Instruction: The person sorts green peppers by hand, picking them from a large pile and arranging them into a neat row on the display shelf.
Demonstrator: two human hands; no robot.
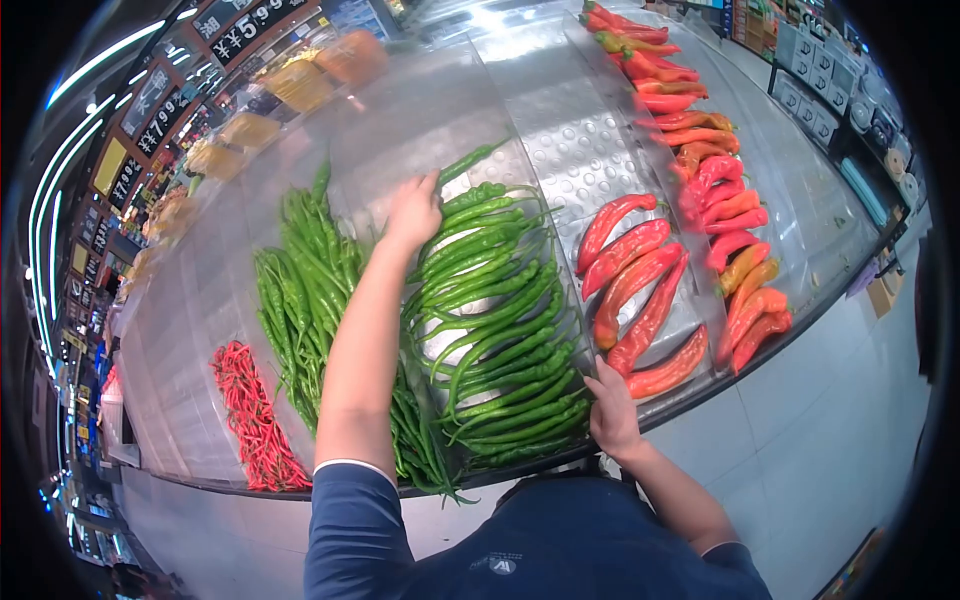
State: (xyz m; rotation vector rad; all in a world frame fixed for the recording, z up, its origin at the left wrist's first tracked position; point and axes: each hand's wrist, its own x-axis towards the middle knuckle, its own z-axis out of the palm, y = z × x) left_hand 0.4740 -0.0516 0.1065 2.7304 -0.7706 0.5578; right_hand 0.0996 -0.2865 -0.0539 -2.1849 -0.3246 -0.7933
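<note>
My left hand (412, 212) reaches over the middle of the display counter, its fingers closed on a long green chili pepper (472, 162) that points away to the right. Just below it lies a row of green chili peppers (505, 345), set side by side crosswise. My right hand (613, 408) rests at the counter's front edge, by the near end of a clear divider (545, 215). Its fingers are partly stretched and I see no pepper in them. Right of that divider, several large red peppers (640, 285) lie close to this hand.
A looser heap of green peppers (300, 270) lies left of my left forearm, with small red chilies (258, 420) beyond it. Another column of red and orange peppers (720, 190) runs along the right. Price signs (250, 30) hang at the upper left.
</note>
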